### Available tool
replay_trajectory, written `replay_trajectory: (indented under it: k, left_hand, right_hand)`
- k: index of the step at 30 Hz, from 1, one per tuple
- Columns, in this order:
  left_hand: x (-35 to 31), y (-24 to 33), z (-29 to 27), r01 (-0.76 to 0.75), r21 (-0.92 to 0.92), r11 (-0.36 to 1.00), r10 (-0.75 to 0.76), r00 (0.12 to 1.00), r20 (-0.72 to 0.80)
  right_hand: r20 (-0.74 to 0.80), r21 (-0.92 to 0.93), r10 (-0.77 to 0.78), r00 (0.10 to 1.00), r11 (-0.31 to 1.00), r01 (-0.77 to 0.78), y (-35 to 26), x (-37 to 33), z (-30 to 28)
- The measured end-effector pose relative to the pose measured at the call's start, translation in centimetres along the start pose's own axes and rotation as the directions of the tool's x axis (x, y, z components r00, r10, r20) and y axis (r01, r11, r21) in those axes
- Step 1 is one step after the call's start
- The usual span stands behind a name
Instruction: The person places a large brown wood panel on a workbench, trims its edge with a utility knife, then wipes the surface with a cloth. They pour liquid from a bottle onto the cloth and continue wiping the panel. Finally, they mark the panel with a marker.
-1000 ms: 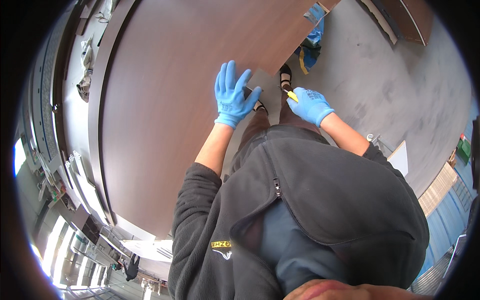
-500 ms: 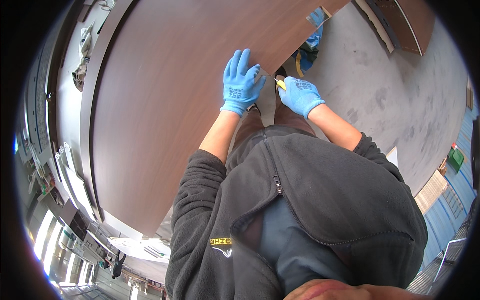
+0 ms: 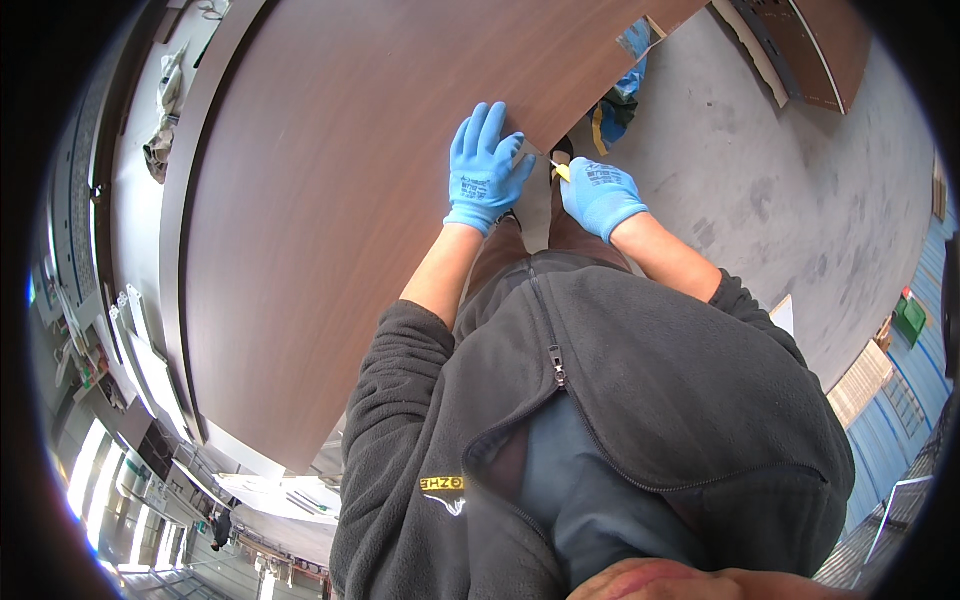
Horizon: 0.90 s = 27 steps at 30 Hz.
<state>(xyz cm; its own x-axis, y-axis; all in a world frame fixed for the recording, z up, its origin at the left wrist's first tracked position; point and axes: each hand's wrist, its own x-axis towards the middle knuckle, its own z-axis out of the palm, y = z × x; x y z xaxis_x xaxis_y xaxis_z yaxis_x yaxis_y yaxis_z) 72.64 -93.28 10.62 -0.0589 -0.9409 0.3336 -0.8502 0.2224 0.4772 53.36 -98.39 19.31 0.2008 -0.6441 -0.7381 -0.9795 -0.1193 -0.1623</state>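
A large brown wood-grain panel point(image 3: 330, 190) lies before me, its near edge running diagonally beside my legs. My left hand point(image 3: 484, 180), in a blue glove, rests on the panel near that edge, fingers stretched out and thumb apart; it holds nothing. Just right of the edge, my blue-gloved right hand point(image 3: 602, 194) is closed around a small yellow-handled tool point(image 3: 562, 171). The tool's thin metal tip points left toward the panel's edge, close to my left thumb. Whether the tip touches the panel I cannot tell. Most of the handle is hidden in my glove.
A blue and dark bag-like bundle point(image 3: 614, 118) lies past my right hand under the panel's edge. More brown boards point(image 3: 800, 45) stand at the far right on the grey floor point(image 3: 760, 200). White strips point(image 3: 150, 355) lie beyond the panel's left side. A distant person point(image 3: 221, 528) shows at lower left.
My left hand has shifted slightly down and right. My right hand with the yellow-handled tool has turned and moved a little. The distant person has moved left.
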Motion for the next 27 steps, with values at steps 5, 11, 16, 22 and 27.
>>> replay_trajectory:
  k: [5,11,16,22,27]
  left_hand:
    - [0.0,0.0,-0.1,0.008,0.002,1.0,-0.008,1.0,0.022]
    - [0.0,0.0,-0.1,0.016,0.001,1.0,-0.016,0.999,0.033]
    - [0.0,-0.1,-0.1,0.01,0.038,0.999,-0.012,0.999,0.037]
    - [0.0,-0.1,-0.1,0.021,0.035,0.999,-0.023,0.999,0.035]
    - [-0.1,-0.1,0.0,0.031,0.034,0.999,-0.032,0.999,0.032]
  right_hand:
    - [0.039,-0.003,-0.031,0.999,0.999,0.032,-0.4,0.0,-0.8]
    - [0.051,-0.011,-0.036,0.998,0.999,0.036,-1.0,0.0,-1.6]
    - [0.055,-0.022,-0.034,0.998,0.999,0.036,-1.0,0.3,-1.5]
    - [0.053,-0.036,-0.006,0.999,0.999,0.008,-0.5,0.1,-1.0]
    - [0.073,-0.023,0.003,0.997,1.0,-0.001,-0.3,0.9,-0.3]
